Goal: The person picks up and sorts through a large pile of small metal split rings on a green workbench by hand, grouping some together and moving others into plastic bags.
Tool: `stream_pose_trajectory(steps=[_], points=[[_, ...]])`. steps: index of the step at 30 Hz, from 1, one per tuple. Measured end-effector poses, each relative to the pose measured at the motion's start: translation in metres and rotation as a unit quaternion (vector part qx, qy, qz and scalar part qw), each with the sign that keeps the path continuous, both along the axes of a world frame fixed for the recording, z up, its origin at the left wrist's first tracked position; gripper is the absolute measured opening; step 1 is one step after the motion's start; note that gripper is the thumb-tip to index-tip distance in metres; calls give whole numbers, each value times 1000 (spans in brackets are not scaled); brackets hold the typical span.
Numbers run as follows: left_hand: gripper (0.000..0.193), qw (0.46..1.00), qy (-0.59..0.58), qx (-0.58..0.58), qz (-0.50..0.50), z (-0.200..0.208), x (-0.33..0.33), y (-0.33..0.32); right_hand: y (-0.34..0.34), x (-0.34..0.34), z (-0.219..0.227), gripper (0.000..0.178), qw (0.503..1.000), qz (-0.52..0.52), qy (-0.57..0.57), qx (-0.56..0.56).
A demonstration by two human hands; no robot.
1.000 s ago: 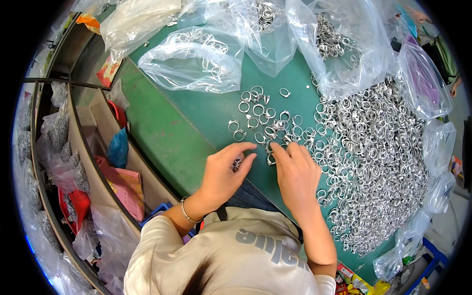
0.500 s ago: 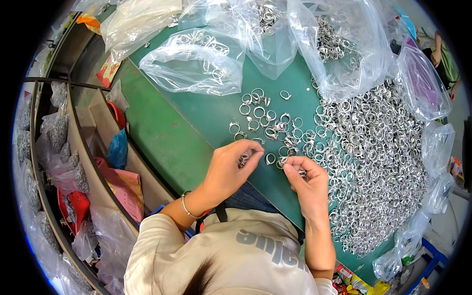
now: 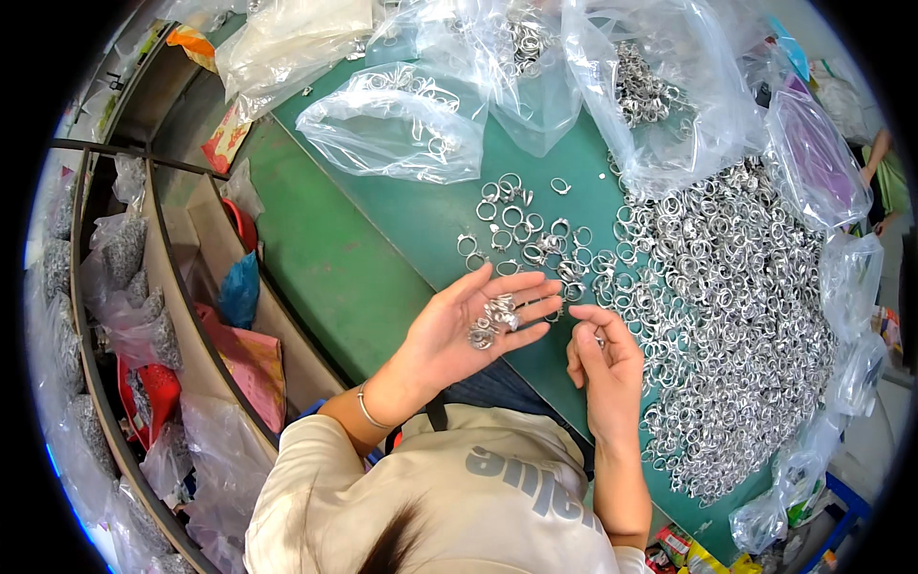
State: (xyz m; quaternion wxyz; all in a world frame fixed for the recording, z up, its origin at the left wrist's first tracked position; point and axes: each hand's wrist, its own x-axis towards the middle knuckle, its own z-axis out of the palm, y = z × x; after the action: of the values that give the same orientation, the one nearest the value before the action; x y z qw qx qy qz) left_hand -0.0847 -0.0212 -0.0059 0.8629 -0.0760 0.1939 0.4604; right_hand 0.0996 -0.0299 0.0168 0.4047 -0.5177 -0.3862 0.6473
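Note:
Palm up, my left hand (image 3: 449,330) has its fingers stretched out and carries a small heap of silver rings (image 3: 497,318) in the hollow of the palm. Just to its right, my right hand (image 3: 607,359) is closed, with fingers curled in; a bit of silver metal, like a ring (image 3: 601,341), shows between them. Beyond both hands lies a loose group of silver rings (image 3: 531,228) on the green table (image 3: 382,206). A large pile of similar rings (image 3: 736,306) spreads over the table to the right of my right hand.
Clear plastic bags with rings (image 3: 402,124) line the far side of the table; another bag (image 3: 660,105) stands behind the pile. At left are shelves (image 3: 177,287) with filled bags, a red container (image 3: 158,402) and a blue bag (image 3: 239,290). Another person's arm (image 3: 878,158) shows far right.
My left hand has turned from curled fingers to an open palm, showing the rings inside. The right hand has drawn back from the loose rings and curled its fingers.

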Motion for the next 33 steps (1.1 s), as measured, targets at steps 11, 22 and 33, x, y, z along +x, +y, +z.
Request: stream_pose_trajectory(steps=[11, 22, 33], points=[[26, 997, -58, -54, 5, -12, 22, -12, -26, 21, 7, 18, 960, -64, 251, -105], [45, 993, 11, 98, 69, 50, 26, 45, -38, 32, -4, 17, 952, -64, 281, -106], [50, 990, -4, 121, 71, 46, 32, 46, -40, 35, -6, 16, 962, -62, 248, -98]])
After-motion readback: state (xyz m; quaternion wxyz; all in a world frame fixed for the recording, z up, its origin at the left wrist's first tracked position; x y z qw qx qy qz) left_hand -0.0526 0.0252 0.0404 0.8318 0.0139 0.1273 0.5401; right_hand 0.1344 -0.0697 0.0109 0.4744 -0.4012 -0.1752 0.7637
